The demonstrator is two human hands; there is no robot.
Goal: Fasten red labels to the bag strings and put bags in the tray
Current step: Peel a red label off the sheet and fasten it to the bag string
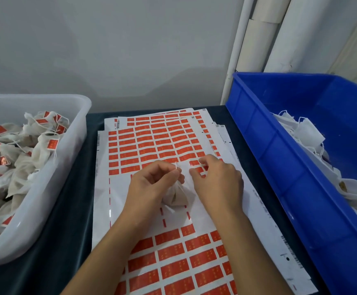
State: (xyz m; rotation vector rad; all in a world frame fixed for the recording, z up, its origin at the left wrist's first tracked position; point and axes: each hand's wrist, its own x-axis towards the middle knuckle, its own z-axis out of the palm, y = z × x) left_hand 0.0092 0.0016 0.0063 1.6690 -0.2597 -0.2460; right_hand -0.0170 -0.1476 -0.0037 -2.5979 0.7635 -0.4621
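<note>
A small beige cloth bag (176, 196) lies on the sheet of red labels (152, 145) in the middle of the table. My left hand (152, 184) pinches the bag's white string (176, 166) between thumb and forefinger just above the bag. My right hand (218, 179) is beside it, its fingertips curled down on a red label (201, 166) at the edge of the remaining rows, pinching it. The white tray (66, 145) at the left holds several bags with red labels on their strings.
A blue crate (269, 145) at the right holds several unlabelled white bags (305, 130). More label sheets are stacked under the top one. The table has a dark cover (71, 209). A grey wall and white pipes stand behind.
</note>
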